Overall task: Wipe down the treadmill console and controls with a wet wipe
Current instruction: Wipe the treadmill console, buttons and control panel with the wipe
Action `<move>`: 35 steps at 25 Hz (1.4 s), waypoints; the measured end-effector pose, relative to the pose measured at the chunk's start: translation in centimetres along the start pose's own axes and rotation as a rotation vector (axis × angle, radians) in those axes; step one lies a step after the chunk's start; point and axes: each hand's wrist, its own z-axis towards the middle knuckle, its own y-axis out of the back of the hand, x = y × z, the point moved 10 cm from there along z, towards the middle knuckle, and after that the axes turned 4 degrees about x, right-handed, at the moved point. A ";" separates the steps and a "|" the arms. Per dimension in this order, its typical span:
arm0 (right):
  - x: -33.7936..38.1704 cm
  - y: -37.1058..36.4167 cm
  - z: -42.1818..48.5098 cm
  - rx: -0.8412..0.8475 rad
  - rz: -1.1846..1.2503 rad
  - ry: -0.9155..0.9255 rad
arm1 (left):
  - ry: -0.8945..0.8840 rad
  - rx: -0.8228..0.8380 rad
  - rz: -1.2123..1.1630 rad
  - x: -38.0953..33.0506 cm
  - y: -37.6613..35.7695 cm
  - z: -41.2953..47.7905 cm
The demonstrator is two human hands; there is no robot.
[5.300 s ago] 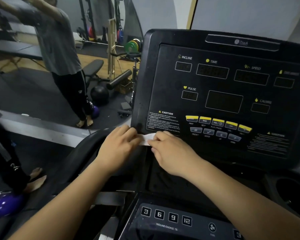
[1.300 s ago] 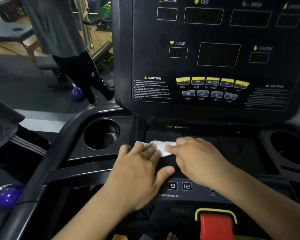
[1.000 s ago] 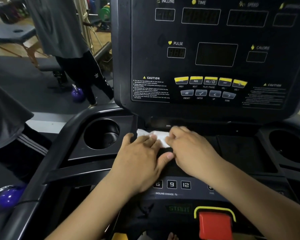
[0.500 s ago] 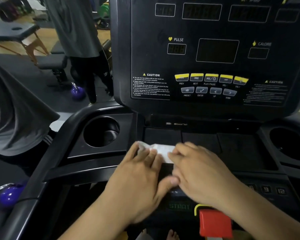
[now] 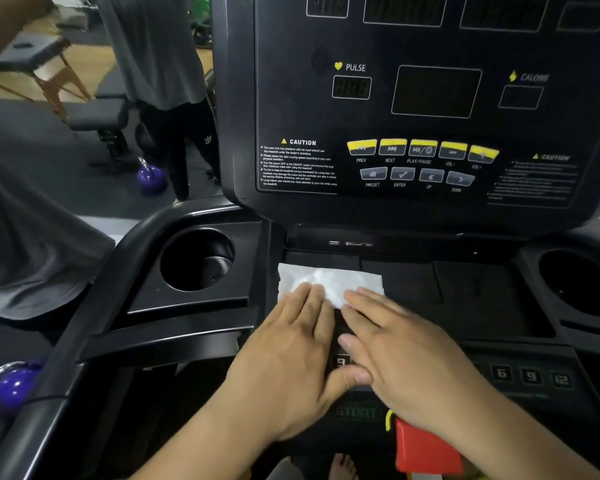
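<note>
Here, the wet wipe (image 5: 329, 282) lies spread flat at the left end of the black tray (image 5: 482, 299), just below the upright console (image 5: 291, 81). We hold it down with both hands. The left hand (image 5: 291, 358) and right hand (image 5: 409, 358) lie side by side with fingers straight, and their fingertips press the wipe's near edge. Neither hand curls round it.

Handling: the wipe is thin, limp and damp. We judge it will cling to the plastic and bunch if pushed from one edge, so press flat fingers over its middle rather than pinch a corner. It may be folded double; glare prevents a firm reading.

Clearance: the wipe's left edge sits just beside the tray's left wall, with the left cup holder (image 5: 196, 259) beyond. Rightward, the tray runs open toward the right cup holder (image 5: 582, 282). The red stop key (image 5: 426, 445) and number keys (image 5: 530, 375) lie near the right wrist, so we advise light pressure there.
</note>
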 end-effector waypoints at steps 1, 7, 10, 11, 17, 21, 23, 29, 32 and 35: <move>0.0 -0.3 0.0 0.004 0.026 0.012 | -0.008 -0.036 0.008 0.1 0.7 0.2; -1.4 1.6 4.7 -0.012 0.071 0.006 | 0.000 -0.089 -0.046 2.2 2.4 3.7; -0.5 2.0 2.8 -0.046 0.094 0.046 | -0.035 -0.062 -0.128 1.3 2.2 1.4; 0.2 1.8 1.8 -0.039 0.098 0.077 | -0.043 -0.051 -0.136 0.9 2.3 0.4; -0.8 1.2 4.2 -0.041 0.159 0.034 | 0.060 -0.075 -0.099 2.4 2.7 3.5; 0.7 0.9 1.6 0.015 0.157 0.094 | 0.011 -0.084 -0.135 0.8 2.7 0.7; 1.3 -0.2 0.0 0.117 0.217 0.076 | 0.009 -0.060 -0.169 0.4 2.4 -0.7; -0.1 0.2 2.7 0.057 0.235 0.063 | 0.060 -0.038 -0.132 1.6 2.8 2.0; 0.9 0.0 0.1 0.120 0.235 0.083 | 0.012 0.011 -0.113 -0.1 2.8 0.0; -1.5 0.2 -1.4 0.076 0.219 0.062 | -0.073 -0.003 -0.159 -2.7 2.6 1.7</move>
